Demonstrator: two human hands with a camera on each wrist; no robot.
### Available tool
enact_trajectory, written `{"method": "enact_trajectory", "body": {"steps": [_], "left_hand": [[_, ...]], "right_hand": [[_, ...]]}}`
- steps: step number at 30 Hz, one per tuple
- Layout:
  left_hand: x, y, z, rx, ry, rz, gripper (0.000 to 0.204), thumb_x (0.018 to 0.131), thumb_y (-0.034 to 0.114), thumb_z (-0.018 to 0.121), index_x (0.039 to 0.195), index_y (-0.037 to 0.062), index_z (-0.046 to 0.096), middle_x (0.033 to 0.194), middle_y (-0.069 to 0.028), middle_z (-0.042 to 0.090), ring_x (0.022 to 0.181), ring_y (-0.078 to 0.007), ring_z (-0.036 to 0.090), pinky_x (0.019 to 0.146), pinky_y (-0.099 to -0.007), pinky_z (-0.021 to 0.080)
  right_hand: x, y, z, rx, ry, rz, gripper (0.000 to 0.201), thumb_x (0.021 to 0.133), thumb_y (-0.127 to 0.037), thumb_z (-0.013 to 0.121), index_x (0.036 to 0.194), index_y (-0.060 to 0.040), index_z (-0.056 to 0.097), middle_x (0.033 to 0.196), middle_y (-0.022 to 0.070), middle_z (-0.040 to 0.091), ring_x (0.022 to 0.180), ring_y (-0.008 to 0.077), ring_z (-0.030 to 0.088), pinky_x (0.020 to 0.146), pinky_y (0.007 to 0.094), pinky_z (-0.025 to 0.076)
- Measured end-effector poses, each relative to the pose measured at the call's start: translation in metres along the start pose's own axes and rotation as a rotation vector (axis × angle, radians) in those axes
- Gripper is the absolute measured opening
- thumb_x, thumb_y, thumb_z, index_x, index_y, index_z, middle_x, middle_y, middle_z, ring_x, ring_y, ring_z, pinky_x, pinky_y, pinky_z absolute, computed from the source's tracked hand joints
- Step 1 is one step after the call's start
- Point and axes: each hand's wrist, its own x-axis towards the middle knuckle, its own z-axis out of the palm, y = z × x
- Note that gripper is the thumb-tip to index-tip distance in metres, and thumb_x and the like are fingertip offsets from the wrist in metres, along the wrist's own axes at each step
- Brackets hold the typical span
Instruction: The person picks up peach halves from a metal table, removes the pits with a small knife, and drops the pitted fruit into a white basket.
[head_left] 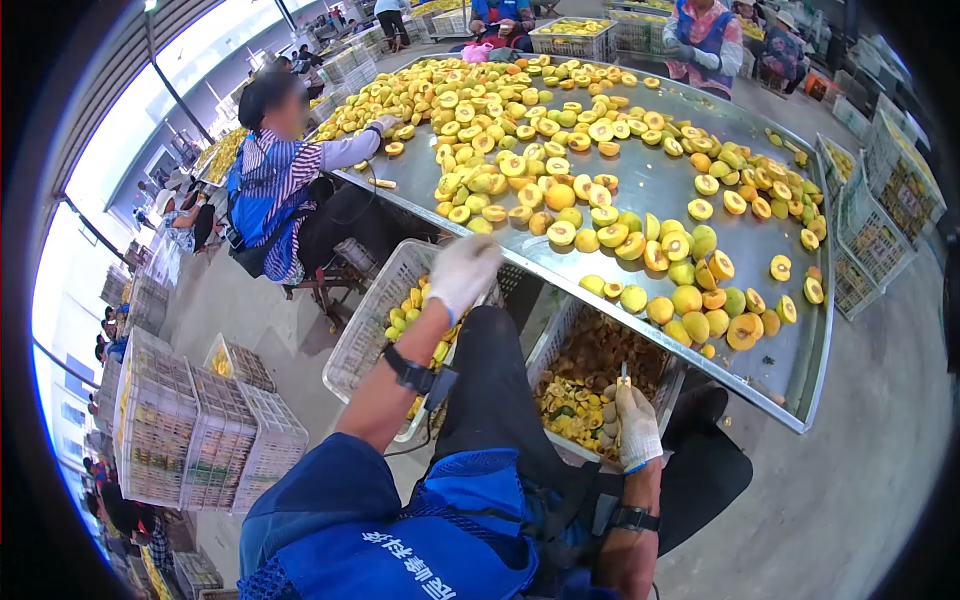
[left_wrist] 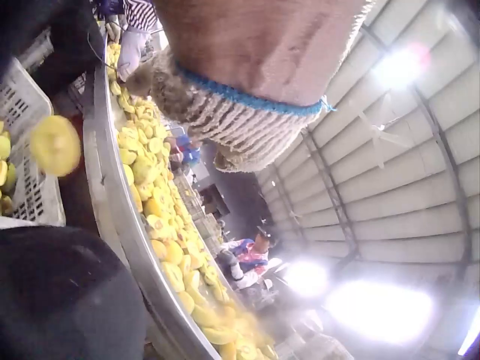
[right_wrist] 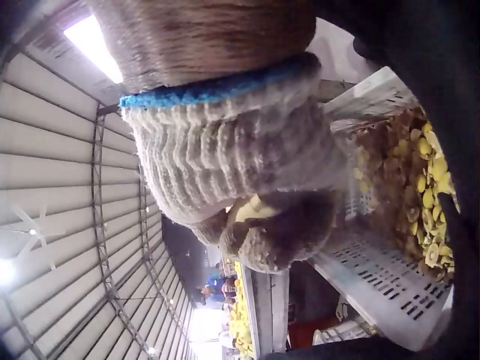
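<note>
My gloved left hand (head_left: 465, 272) is over the left crate (head_left: 345, 372), beside the table's near edge, with no fruit visible in it. In the left wrist view, a blurred yellow peach half (left_wrist: 55, 146) hangs in mid-air in front of that crate, apart from the hand. My gloved right hand (head_left: 638, 428) grips a small knife (head_left: 625, 374), its tip pointing up, over the crate of pits and scraps (head_left: 552, 345). In the right wrist view the fingers are curled, with a pale handle (right_wrist: 253, 208) partly showing between them. Peach halves (head_left: 655, 255) lie cut on the metal table (head_left: 640, 185).
The table's raised metal rim (head_left: 690, 352) runs in front of my knees. Stacked crates stand at left (head_left: 165, 425) and right (head_left: 880, 235). One person (head_left: 275, 185) sits at the table's left side; another person (head_left: 708, 45) is across it.
</note>
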Motion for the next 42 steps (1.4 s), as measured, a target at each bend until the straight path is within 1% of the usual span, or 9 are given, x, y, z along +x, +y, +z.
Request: {"method": "enact_trajectory", "body": {"steps": [10,20,24,29,32,34,38,40,42], "left_hand": [[0.056,0.088,0.152,0.595,-0.797,0.256,0.050,0.079,0.037,0.069,0.119,0.0092,0.074,0.115,-0.0161,0.074,0.108,-0.0347,0.070,0.093,-0.0424,0.056],[0.067,0.064,0.172,0.546,-0.753,0.320,0.046,0.072,0.036,0.076,0.103,0.0024,0.076,0.103,-0.0213,0.074,0.098,-0.0369,0.071,0.084,-0.0428,0.057],[0.061,0.047,0.135,0.044,-0.582,0.178,0.039,0.081,0.033,0.073,0.103,0.0015,0.074,0.108,-0.0187,0.073,0.095,-0.0277,0.072,0.086,-0.0384,0.058],[0.018,0.047,0.115,-1.499,-0.873,-0.421,0.033,0.099,0.007,0.060,0.131,-0.0005,0.057,0.124,-0.0148,0.064,0.106,-0.0213,0.067,0.092,-0.0350,0.059],[-0.040,0.071,0.101,-1.364,-0.845,-0.301,0.039,0.106,0.025,0.053,0.138,0.0028,0.052,0.119,-0.0146,0.067,0.097,-0.0229,0.066,0.080,-0.0355,0.058],[-0.062,0.072,0.107,-1.682,-0.939,-0.583,0.048,0.108,0.043,0.044,0.139,0.0081,0.053,0.117,-0.0132,0.068,0.088,-0.0223,0.065,0.068,-0.0332,0.052],[-0.096,0.090,0.111,-1.591,-0.787,-0.585,0.058,0.108,0.057,0.033,0.139,0.0117,0.053,0.114,-0.0119,0.068,0.079,-0.0208,0.062,0.063,-0.0315,0.048],[-0.107,0.094,0.109,-1.691,-0.832,-0.584,0.042,0.105,0.039,0.054,0.138,0.0117,0.053,0.114,-0.0108,0.069,0.088,-0.0214,0.065,0.072,-0.0336,0.053],[-0.118,0.104,0.108,-1.506,-0.735,-0.413,0.054,0.089,0.008,0.074,0.139,0.0097,0.052,0.115,-0.0091,0.069,0.103,-0.0211,0.066,0.088,-0.0348,0.055]], "right_hand": [[0.003,0.014,-0.019,0.078,0.106,-0.028,0.033,0.103,-0.037,0.056,0.103,-0.0046,0.063,0.069,0.0026,0.051,0.046,0.0131,0.047,0.040,0.0305,0.041],[0.006,0.018,-0.014,-0.046,0.070,-0.036,0.034,0.104,-0.038,0.057,0.105,-0.0047,0.062,0.070,0.0027,0.052,0.048,0.0121,0.049,0.041,0.0298,0.045],[-0.002,0.011,-0.011,-0.049,0.058,-0.058,0.031,0.105,-0.036,0.055,0.107,-0.0049,0.061,0.070,0.0026,0.052,0.048,0.0114,0.048,0.041,0.0288,0.044],[-0.022,-0.012,-0.003,0.008,0.036,-0.233,0.029,0.107,-0.033,0.051,0.108,-0.0054,0.061,0.069,0.0011,0.050,0.047,0.0094,0.044,0.042,0.0269,0.041],[-0.030,-0.026,0.005,-0.012,0.065,-0.253,0.028,0.107,-0.032,0.050,0.106,-0.0054,0.061,0.068,0.0003,0.049,0.048,0.0080,0.043,0.042,0.0265,0.040],[-0.042,-0.039,0.018,-0.039,0.108,-0.230,0.027,0.107,-0.030,0.050,0.103,-0.0056,0.061,0.068,-0.0005,0.049,0.048,0.0069,0.043,0.042,0.0261,0.039],[-0.044,-0.037,0.024,-0.132,0.097,-0.197,0.021,0.104,-0.023,0.056,0.100,-0.0039,0.063,0.069,0.0024,0.054,0.054,0.0103,0.050,0.050,0.0305,0.043],[-0.038,-0.030,0.027,-0.445,0.177,-0.496,0.020,0.102,-0.021,0.058,0.102,-0.0017,0.063,0.073,0.0105,0.059,0.065,0.0163,0.060,0.060,0.0362,0.049],[-0.037,-0.027,0.022,-0.407,0.184,-0.452,0.021,0.100,-0.020,0.059,0.105,-0.0002,0.063,0.080,0.0190,0.063,0.075,0.0247,0.065,0.072,0.0411,0.051]]}}
